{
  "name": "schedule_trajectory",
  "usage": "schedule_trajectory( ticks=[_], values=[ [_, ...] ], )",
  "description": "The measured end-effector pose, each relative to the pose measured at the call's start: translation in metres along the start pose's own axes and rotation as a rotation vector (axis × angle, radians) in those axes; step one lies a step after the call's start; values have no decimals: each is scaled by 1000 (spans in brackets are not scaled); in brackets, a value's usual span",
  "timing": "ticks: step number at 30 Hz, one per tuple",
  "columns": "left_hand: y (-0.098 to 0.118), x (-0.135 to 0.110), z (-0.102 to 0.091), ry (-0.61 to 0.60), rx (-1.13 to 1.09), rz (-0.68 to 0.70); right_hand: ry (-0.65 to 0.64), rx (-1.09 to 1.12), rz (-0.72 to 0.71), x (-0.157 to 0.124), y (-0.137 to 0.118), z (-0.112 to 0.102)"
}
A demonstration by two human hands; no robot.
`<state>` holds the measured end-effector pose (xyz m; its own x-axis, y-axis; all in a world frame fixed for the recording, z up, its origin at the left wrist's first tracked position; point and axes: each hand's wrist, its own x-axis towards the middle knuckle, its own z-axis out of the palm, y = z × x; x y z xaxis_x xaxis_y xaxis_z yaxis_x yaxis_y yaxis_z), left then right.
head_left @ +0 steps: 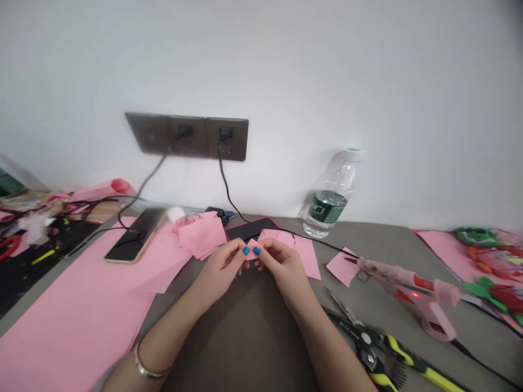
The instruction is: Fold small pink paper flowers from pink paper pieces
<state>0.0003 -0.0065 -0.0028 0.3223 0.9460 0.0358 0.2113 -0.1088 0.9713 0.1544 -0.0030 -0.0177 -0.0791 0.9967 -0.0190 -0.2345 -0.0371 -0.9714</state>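
My left hand (220, 270) and my right hand (284, 269) meet above the grey table, pinching a small folded piece of pink paper (253, 249) between their fingertips. Most of that paper is hidden by my fingers. The nails show blue, and a metal bangle (153, 365) circles my left wrist. Nearest my left hand lies a stack of loose pink paper squares (202, 234). Close to my right hand lie more pink paper pieces (307, 257).
A pink glue gun (417, 291) with a lit red light and yellow-handled pliers (379, 348) lie at right. A phone (134, 237) rests on a large pink sheet (73, 310). Behind stand a water bottle (329, 196) and wall sockets (188, 136) with black cables.
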Motion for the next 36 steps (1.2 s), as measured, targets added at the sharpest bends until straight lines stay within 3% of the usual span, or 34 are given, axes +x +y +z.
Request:
schedule_trajectory(
  ticks=[5,12,26,36],
  values=[
    [-3,-1,1,-2,50,-49,20,-32,-39,0,-2,0],
    [2,-2,0,-33,79,-2,20,-11,-38,0,-1,1],
    [5,-2,1,44,52,33,-8,-23,-30,-2,-2,1],
    [1,-2,2,13,41,19,15,-126,-127,-2,-5,1]
  ],
)
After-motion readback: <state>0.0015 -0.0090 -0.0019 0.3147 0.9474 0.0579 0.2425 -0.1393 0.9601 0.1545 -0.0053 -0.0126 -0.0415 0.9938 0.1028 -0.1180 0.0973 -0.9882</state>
